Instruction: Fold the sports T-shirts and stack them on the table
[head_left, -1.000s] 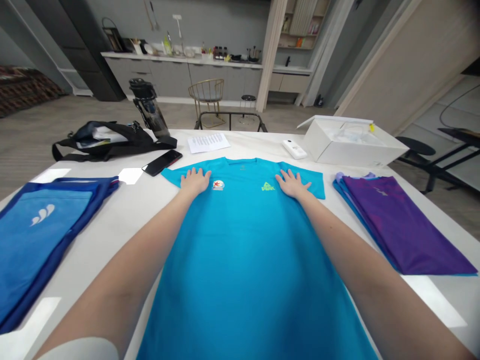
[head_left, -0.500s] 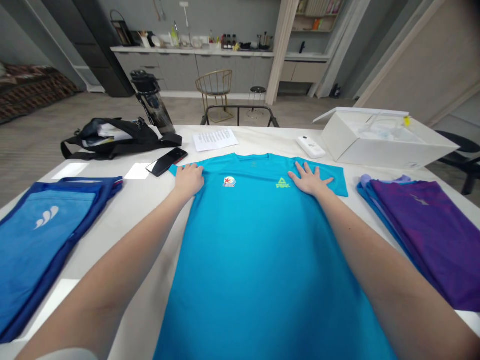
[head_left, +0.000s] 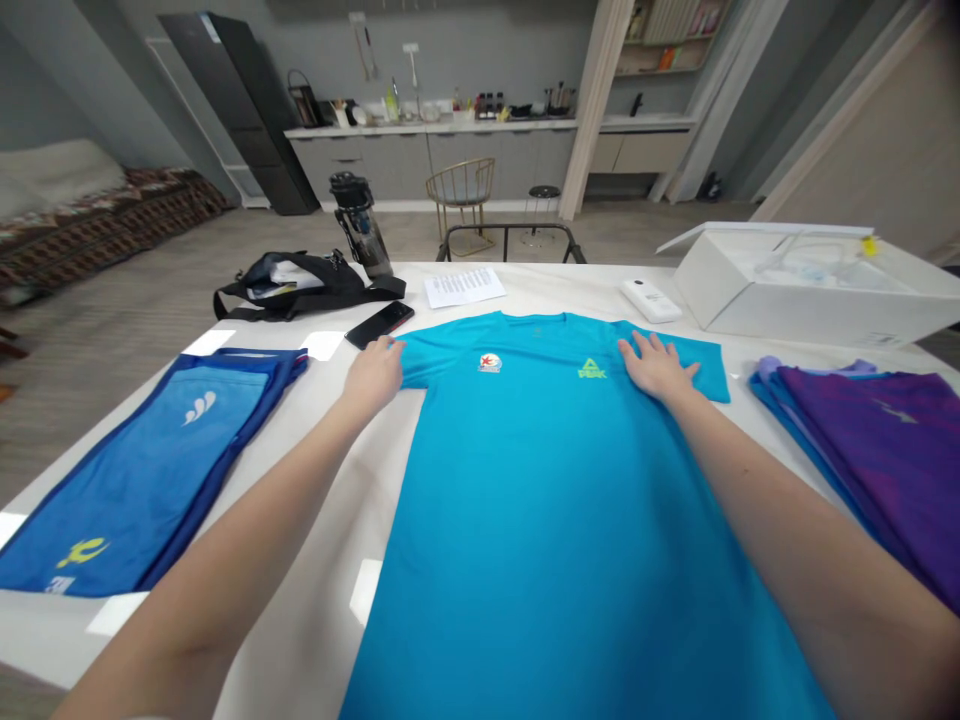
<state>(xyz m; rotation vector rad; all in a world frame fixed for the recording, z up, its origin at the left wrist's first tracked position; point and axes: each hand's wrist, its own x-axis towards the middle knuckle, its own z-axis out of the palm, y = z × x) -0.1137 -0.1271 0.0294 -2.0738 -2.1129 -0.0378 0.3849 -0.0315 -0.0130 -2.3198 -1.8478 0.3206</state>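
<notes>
A turquoise T-shirt [head_left: 555,480] lies face up and spread flat on the white table [head_left: 337,520], collar away from me. My left hand [head_left: 373,376] rests at the edge of its left sleeve, fingers curled over the cloth. My right hand [head_left: 656,366] lies flat on the right shoulder with fingers spread. A round badge and a green logo sit on the chest between my hands.
A blue folded garment [head_left: 157,470] lies at the left, purple garments [head_left: 877,450] at the right. Beyond the shirt are a black phone [head_left: 379,324], a black bag [head_left: 300,285], a bottle [head_left: 360,225], a paper sheet [head_left: 465,287], a white remote [head_left: 649,300] and an open white box [head_left: 817,285].
My left hand has slid outward from the chest to the left sleeve edge. My right hand has shifted slightly outward on the right shoulder. The camera view has swung left.
</notes>
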